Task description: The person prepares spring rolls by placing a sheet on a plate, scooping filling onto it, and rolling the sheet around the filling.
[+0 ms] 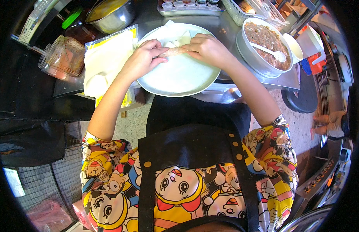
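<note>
Between my left hand [144,58] and my right hand [207,49] lies a narrow roll of minced filling [175,51] in a thin pale wrapper, its two ends in my fingers. It is over a round metal tray [179,78], where more white wrapper sheet [183,37] shows at the far side. Left of the tray, a stack of white wrapper sheets [107,58] rests on a yellow-edged plastic packet. To the right, a bowl of minced filling [262,34] holds a white slotted spoon [279,56]. My fingers hide the ends of the roll.
A stained clear jar [63,58], a green-lidded jar [72,18] and a steel pot [115,20] stand at the left. Lidded cups fill a metal tray [191,13] at the back. White plastic baskets [236,14] and a white pitcher [310,42] are right. Another person's legs [327,124] show far right.
</note>
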A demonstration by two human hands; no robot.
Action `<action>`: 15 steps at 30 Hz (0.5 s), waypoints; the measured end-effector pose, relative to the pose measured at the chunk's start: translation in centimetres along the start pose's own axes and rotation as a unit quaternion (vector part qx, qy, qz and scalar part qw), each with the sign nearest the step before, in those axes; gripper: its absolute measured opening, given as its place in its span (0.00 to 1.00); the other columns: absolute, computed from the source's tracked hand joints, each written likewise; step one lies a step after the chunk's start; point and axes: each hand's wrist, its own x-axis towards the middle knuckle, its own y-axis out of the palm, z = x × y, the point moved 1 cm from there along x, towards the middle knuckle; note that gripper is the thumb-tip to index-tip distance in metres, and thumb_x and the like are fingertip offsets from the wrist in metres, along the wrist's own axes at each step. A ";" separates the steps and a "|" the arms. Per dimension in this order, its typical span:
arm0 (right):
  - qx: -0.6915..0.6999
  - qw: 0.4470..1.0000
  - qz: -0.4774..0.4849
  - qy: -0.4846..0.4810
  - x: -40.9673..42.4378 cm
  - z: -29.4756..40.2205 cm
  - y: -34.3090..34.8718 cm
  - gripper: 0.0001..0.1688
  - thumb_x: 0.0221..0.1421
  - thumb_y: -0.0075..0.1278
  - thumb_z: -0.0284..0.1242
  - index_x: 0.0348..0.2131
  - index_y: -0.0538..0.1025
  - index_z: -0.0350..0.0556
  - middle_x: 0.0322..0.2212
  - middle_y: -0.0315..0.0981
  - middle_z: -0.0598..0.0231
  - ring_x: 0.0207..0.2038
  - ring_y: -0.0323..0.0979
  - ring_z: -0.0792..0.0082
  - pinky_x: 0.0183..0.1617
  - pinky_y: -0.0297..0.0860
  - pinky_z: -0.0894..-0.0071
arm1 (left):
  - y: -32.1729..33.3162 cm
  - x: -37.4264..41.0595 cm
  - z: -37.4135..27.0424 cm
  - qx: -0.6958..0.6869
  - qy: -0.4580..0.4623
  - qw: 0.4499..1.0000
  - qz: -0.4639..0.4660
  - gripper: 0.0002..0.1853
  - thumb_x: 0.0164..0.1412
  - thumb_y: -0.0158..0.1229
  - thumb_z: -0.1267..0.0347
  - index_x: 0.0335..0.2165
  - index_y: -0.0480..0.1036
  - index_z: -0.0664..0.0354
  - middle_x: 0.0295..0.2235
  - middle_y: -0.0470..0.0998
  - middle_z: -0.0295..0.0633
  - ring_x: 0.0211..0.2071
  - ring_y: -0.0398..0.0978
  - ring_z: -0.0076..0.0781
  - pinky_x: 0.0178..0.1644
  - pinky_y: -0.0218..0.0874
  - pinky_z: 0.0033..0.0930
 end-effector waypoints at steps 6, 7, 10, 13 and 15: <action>0.001 1.000 0.021 0.009 0.0 -0.3 -0.1 0.15 0.48 0.56 0.29 0.39 0.81 0.50 0.30 0.77 0.62 0.38 0.72 0.61 0.46 0.69 0.63 | 0.0 -0.1 0.1 0.025 0.015 0.999 -0.014 0.15 0.53 0.60 0.68 0.41 0.77 0.59 0.34 0.76 0.45 0.38 0.75 0.43 0.44 0.67 0.39; -0.003 1.000 0.018 0.008 0.0 -0.3 0.0 0.16 0.48 0.56 0.30 0.39 0.81 0.49 0.31 0.77 0.62 0.38 0.72 0.61 0.47 0.69 0.63 | 0.2 -0.2 0.3 0.035 0.031 0.999 -0.023 0.15 0.53 0.60 0.69 0.41 0.77 0.59 0.34 0.76 0.45 0.38 0.75 0.43 0.44 0.67 0.40; -0.004 1.000 0.029 0.011 -0.1 0.1 -0.3 0.17 0.48 0.57 0.30 0.40 0.80 0.48 0.32 0.77 0.61 0.39 0.73 0.62 0.46 0.70 0.64 | 0.5 -0.3 0.4 0.066 0.051 0.996 -0.032 0.14 0.53 0.60 0.69 0.40 0.77 0.58 0.33 0.77 0.45 0.38 0.75 0.43 0.44 0.68 0.40; -0.014 1.000 0.018 0.016 -0.3 -0.1 0.1 0.18 0.48 0.57 0.31 0.40 0.80 0.47 0.32 0.77 0.60 0.39 0.73 0.62 0.46 0.70 0.65 | 0.4 -0.2 0.1 0.069 0.043 0.996 -0.025 0.13 0.54 0.59 0.69 0.40 0.77 0.58 0.33 0.77 0.45 0.38 0.75 0.44 0.45 0.68 0.40; 0.003 1.000 0.015 0.014 -0.4 -0.1 -0.1 0.17 0.47 0.57 0.30 0.40 0.80 0.47 0.33 0.78 0.60 0.39 0.73 0.61 0.46 0.70 0.65 | 0.4 -0.2 0.1 0.059 0.036 0.997 -0.023 0.13 0.54 0.59 0.69 0.40 0.77 0.57 0.34 0.77 0.45 0.39 0.75 0.44 0.45 0.68 0.40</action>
